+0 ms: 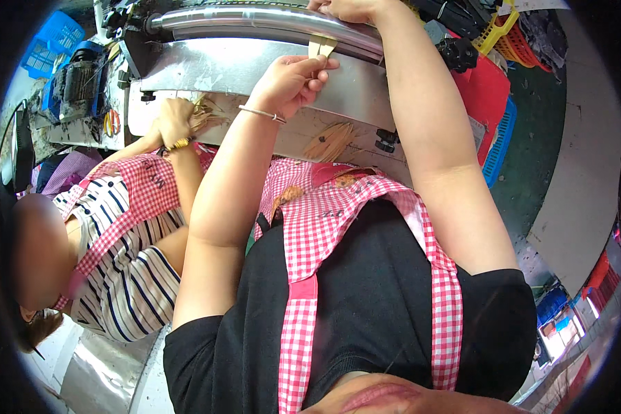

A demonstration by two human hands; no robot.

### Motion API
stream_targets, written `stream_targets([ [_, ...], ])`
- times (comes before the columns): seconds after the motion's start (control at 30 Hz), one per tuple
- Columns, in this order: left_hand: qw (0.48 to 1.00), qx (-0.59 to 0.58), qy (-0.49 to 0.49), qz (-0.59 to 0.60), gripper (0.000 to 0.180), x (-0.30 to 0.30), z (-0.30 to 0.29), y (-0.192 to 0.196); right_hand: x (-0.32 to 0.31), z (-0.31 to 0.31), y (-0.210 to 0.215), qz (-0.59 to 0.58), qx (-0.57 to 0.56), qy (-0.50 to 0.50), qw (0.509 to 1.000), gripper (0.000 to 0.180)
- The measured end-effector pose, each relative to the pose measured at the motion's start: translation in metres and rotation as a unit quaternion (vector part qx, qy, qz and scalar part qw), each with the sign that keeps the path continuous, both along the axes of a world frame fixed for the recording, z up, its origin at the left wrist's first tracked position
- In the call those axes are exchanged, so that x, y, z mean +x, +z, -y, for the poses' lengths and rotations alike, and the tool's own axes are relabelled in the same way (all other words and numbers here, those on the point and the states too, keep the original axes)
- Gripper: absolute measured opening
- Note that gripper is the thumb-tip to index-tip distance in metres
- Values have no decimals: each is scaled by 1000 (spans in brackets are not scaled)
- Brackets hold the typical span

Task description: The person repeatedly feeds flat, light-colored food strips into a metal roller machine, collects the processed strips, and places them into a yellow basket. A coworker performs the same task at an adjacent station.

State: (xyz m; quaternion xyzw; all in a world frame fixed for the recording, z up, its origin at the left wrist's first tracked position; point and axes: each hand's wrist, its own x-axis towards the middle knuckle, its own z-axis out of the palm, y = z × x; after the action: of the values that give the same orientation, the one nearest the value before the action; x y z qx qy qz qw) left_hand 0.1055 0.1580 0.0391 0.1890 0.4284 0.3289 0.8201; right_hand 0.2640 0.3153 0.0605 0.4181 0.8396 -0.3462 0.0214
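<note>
Probably light and creasable, the tan strip point(321, 45) suits its near-end pinch between fingertips of the left hand point(297, 84); whether the right hand point(352, 10) grips, I cannot tell.

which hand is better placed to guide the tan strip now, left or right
Probably the left: the left hand pinches the tan strip at its near end, beside the metal roller. The right hand is at the picture's upper edge, apart from the strip.
</note>
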Motion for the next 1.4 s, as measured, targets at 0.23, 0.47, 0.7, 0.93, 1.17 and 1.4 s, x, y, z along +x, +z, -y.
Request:
stream_targets([
  [0.23,988,33,125,82,37,8,0,30,0,66,51,-141,195,-153,959,17],
  [0.47,969,-27,162,183,31,1,56,9,4,194,19,-114,391,-18,913,18],
  [0.7,967,-42,197,159,29,-1,62,-10,-3,207,-3,-104,360,-42,926,31],
  [0.93,975,-29,205,84,30,0,33,-4,-6,203,-2,-100,413,-59,903,30],
  [1.17,988,-11,135,79,27,-10,42,-16,-3,214,4,-122,360,-56,923,29],
  [1.4,984,21,110,-137,17,-12,10,-16,-8,205,-1,-127,347,-63,927,33],
])
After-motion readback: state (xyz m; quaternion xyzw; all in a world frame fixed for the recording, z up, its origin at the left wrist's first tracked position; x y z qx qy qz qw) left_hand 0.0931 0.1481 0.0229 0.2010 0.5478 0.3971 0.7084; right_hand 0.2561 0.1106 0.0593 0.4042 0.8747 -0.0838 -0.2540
